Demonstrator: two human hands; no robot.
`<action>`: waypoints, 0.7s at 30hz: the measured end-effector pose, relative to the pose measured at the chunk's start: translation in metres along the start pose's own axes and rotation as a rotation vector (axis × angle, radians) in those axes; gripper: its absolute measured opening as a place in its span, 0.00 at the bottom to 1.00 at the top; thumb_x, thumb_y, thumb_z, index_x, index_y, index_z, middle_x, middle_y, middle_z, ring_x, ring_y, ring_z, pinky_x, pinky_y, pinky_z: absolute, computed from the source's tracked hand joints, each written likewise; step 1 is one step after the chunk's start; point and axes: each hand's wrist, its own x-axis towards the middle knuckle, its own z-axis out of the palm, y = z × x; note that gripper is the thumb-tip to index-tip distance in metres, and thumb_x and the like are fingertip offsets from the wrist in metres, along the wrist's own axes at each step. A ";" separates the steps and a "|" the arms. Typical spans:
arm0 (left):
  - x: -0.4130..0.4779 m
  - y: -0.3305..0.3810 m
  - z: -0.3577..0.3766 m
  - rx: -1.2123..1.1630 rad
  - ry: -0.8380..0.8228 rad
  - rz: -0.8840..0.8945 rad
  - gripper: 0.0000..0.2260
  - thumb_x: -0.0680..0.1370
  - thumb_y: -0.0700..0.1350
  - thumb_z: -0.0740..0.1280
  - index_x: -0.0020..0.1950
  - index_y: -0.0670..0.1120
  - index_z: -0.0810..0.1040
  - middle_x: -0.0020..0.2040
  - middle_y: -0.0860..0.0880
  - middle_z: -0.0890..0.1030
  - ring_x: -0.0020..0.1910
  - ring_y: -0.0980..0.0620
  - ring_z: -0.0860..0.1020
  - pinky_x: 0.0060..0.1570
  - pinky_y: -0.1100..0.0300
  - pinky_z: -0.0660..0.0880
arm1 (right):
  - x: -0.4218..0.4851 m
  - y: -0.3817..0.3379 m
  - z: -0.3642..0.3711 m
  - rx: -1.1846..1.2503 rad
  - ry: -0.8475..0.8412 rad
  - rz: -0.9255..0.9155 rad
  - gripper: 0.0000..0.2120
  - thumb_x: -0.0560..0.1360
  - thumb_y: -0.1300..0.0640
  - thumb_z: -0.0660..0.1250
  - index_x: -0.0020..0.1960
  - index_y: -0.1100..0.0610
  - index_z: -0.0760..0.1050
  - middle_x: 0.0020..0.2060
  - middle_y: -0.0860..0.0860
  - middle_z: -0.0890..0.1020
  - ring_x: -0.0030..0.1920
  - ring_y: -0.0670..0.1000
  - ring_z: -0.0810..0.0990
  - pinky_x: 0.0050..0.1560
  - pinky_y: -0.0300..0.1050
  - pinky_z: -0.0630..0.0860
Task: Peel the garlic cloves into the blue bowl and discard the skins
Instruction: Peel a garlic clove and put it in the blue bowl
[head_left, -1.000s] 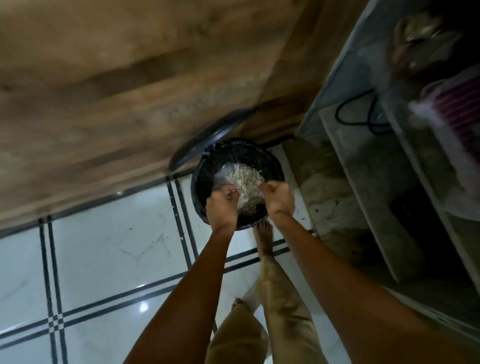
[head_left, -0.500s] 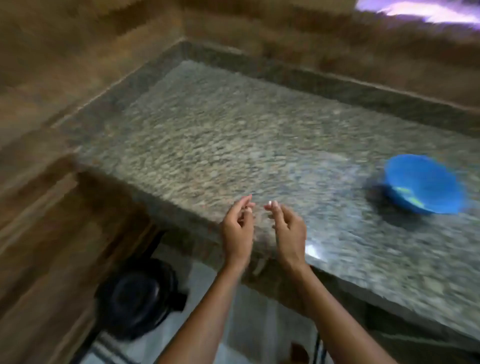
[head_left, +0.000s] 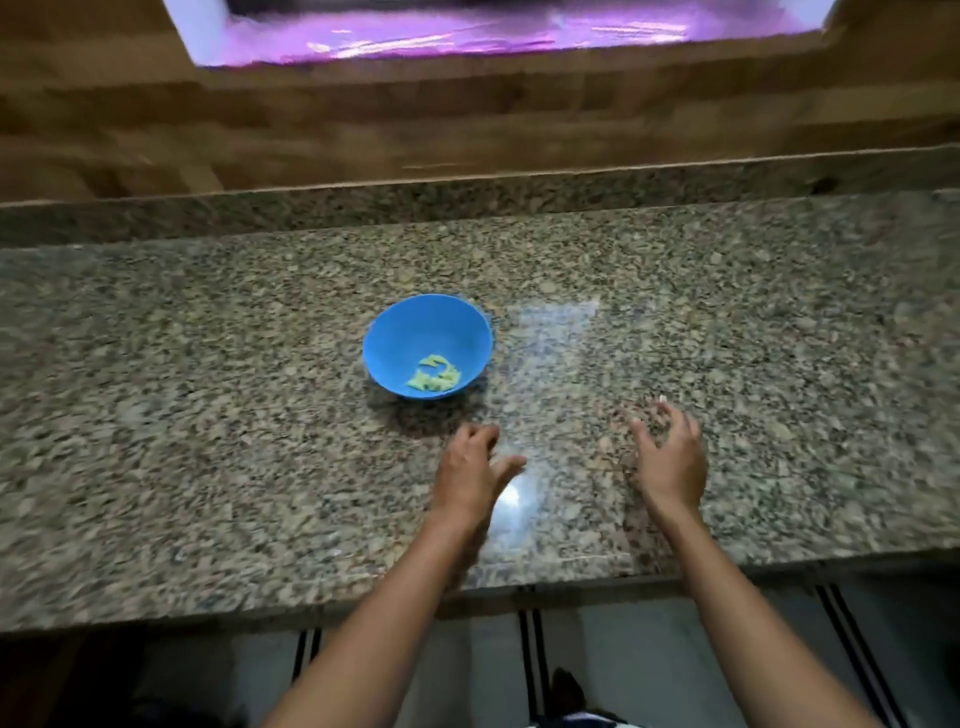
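A blue bowl (head_left: 427, 345) stands on the speckled granite counter (head_left: 208, 415), a little left of centre. Several pale peeled garlic cloves (head_left: 434, 375) lie in its bottom. My left hand (head_left: 470, 465) hovers over the counter just below and right of the bowl, fingers loose and holding nothing. Further right, my right hand (head_left: 670, 452) is also over the counter, fingers spread and relaxed, with nothing in it. The frame is blurred by motion. No garlic skins are visible on the counter.
A granite upstand (head_left: 467, 202) and a wood-patterned wall (head_left: 363, 119) run behind the counter, with a bright purple-lit opening (head_left: 467, 31) above. The counter's front edge (head_left: 311, 597) is near me; tiled floor with dark lines (head_left: 530, 649) shows below.
A second ago both hands held skins over a black bin on the floor. The view swung up to the counter; the hands have moved apart and now sit near the bowl, holding nothing.
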 end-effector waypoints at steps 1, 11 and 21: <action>0.000 0.001 0.006 0.009 0.015 0.004 0.19 0.71 0.52 0.73 0.59 0.45 0.79 0.52 0.46 0.77 0.51 0.47 0.77 0.52 0.54 0.74 | 0.006 0.008 -0.002 -0.022 -0.008 0.012 0.21 0.76 0.49 0.64 0.66 0.57 0.70 0.63 0.57 0.73 0.61 0.57 0.72 0.55 0.50 0.71; -0.002 0.016 0.019 0.087 0.075 0.136 0.05 0.74 0.38 0.69 0.47 0.41 0.84 0.43 0.44 0.82 0.42 0.47 0.79 0.43 0.57 0.71 | 0.006 0.045 -0.005 -0.064 -0.024 -0.039 0.15 0.76 0.59 0.66 0.62 0.61 0.74 0.60 0.56 0.74 0.58 0.55 0.71 0.49 0.40 0.64; 0.006 0.015 0.005 0.237 0.044 0.106 0.06 0.76 0.38 0.64 0.46 0.40 0.81 0.44 0.43 0.81 0.44 0.45 0.78 0.43 0.53 0.72 | 0.001 0.031 -0.004 0.178 -0.022 0.092 0.11 0.71 0.61 0.70 0.53 0.60 0.79 0.46 0.56 0.82 0.43 0.55 0.81 0.42 0.52 0.81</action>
